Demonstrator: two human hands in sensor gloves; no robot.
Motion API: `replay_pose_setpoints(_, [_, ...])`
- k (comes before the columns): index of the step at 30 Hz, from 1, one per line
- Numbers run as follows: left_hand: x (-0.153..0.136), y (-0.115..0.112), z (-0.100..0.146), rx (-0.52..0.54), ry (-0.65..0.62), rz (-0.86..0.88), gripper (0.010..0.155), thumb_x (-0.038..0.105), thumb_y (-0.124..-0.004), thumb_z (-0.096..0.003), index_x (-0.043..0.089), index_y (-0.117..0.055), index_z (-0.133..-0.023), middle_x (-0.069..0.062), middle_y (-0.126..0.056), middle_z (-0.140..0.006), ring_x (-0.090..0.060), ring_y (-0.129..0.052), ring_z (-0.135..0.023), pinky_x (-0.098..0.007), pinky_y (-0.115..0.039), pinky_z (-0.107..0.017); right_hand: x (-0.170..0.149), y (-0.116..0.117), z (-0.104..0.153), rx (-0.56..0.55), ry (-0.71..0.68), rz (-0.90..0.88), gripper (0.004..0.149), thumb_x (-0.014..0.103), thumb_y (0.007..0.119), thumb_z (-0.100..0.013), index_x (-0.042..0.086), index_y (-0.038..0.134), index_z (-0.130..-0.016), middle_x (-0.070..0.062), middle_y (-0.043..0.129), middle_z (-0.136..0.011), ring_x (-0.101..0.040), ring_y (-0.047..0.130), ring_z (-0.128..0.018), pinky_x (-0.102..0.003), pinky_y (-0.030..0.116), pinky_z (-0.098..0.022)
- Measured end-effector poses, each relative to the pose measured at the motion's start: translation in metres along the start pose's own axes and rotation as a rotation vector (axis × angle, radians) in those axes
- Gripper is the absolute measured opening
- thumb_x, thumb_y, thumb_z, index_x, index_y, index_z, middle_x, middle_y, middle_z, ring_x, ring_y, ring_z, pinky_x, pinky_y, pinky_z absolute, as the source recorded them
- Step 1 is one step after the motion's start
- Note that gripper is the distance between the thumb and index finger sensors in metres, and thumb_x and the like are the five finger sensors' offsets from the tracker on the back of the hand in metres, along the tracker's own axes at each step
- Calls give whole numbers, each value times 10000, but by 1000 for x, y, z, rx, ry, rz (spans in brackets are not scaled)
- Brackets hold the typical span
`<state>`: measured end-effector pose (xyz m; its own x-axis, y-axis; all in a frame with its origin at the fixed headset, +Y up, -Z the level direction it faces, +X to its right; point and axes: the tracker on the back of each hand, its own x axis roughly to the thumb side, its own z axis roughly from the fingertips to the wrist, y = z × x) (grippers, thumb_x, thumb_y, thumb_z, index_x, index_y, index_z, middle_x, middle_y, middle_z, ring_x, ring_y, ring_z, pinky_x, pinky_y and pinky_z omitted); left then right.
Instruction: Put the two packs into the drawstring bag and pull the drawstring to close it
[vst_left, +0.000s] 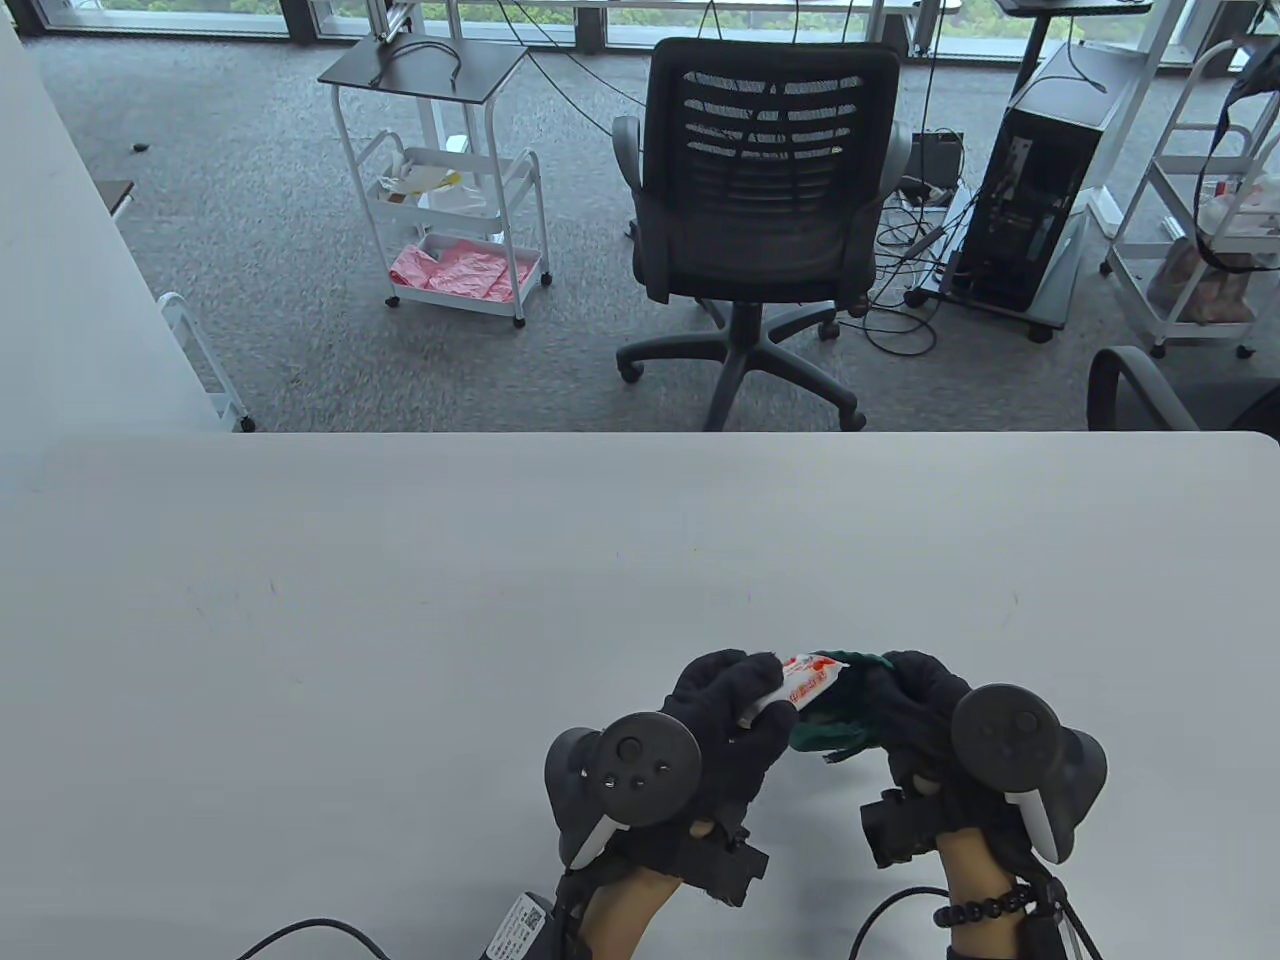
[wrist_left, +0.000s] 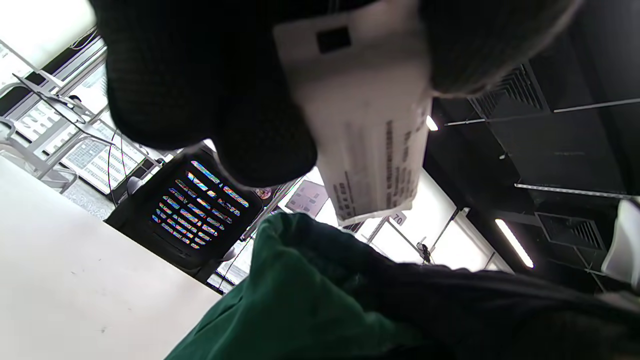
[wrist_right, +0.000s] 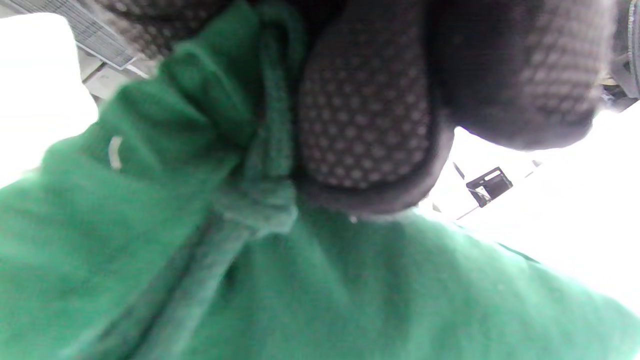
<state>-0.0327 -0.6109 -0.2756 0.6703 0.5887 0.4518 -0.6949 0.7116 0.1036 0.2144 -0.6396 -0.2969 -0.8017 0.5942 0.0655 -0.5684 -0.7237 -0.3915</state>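
Hands meet low on the white surface (vst_left: 400, 600) in the table view, near six o'clock. The left hand (vst_left: 725, 715) curls its fingers round a red-and-white pack (vst_left: 790, 690), whose long axis runs from about seven o'clock up toward one o'clock, its far end touching the green drawstring bag (vst_left: 830, 725). The right hand (vst_left: 915, 705) grips that bag, bunched, at three o'clock from the pack. I see only one pack; whether the other is already inside I cannot tell. An office chair (vst_left: 765, 190) stands beyond the surface at twelve o'clock.

Left wrist view: the pack (wrist_left: 370, 135), pinched between dark gloved fingers (wrist_left: 210, 90), points down toward five o'clock, its free end just above the bag's green cloth (wrist_left: 300, 300). The mouth itself is not plainly shown.

Right wrist view: gloved fingertips (wrist_right: 365, 120) press into the green cloth (wrist_right: 350, 300) beside a knotted drawstring (wrist_right: 260, 200), which runs from twelve o'clock down to seven.

My judgement: the pack must travel along its own length, rightward into the bag, so the right hand has to keep the mouth spread toward nine o'clock.
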Motion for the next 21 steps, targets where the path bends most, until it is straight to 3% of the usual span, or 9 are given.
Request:
replay_pose_setpoints(4, [7, -3, 0, -15, 8, -115, 500, 497, -797, -493, 170, -867, -865, -154, -870, -872, -239, -1127, -455, -430, -1002, -382, 11, 1, 3, 4, -42, 40, 391, 361, 866, -468, 52, 932, -698, -97, 1043, -466, -145, 1085, -235, -351, 965, -212])
replay_pose_setpoints(10, [1, -12, -1, -24, 37, -189, 500, 484, -808, -491, 171, -864, -876, -158, -865, -882, -257, -1136, -485, -445, -1005, -401, 18, 7, 5, 60, -82, 2, 388, 361, 870, -466, 55, 935, -696, -95, 1044, -460, -141, 1084, -229, -347, 965, -208])
replay_pose_setpoints(21, [-12, -16, -4, -36, 106, -142, 524, 505, -819, -468, 186, -855, -882, -140, -865, -889, -257, -1136, -508, -446, -999, -421, 22, 17, 4, 214, -107, -154, 389, 355, 869, -468, 51, 932, -702, -94, 1043, -458, -135, 1080, -226, -342, 964, -207])
